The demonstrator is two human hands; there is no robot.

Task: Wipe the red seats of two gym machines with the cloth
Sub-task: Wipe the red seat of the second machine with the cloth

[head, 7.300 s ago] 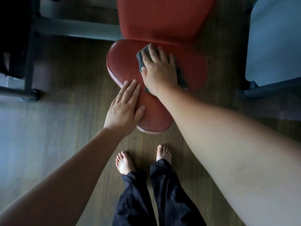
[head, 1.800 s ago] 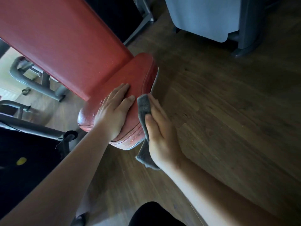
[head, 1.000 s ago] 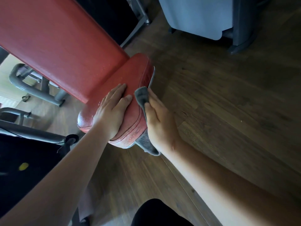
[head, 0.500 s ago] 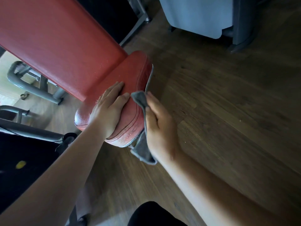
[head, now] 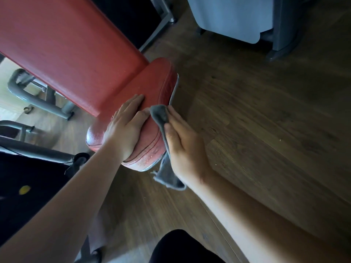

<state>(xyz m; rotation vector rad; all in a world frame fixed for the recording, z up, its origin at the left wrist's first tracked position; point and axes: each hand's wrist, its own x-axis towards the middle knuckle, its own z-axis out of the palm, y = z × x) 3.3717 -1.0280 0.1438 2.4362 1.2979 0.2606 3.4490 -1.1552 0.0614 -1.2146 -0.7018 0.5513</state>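
Observation:
A red padded seat juts out below its red backrest, with a worn, cracked front rim. My left hand lies flat on top of the seat, fingers together, holding nothing. My right hand presses a grey cloth against the seat's right side edge. The cloth's top corner folds over the rim beside my left fingertips, and its lower end hangs free below the seat.
Dark wooden floor stretches to the right. A pale grey panel on a dark frame stands at the top right. Grey metal tubes of the machine run at the left, above a black mass. My dark-clothed knee shows at the bottom.
My right hand with the cloth has slid back and forth along the seat's right side edge. My left hand has stayed flat on the seat. Earlier I wiped the seat top from the front.

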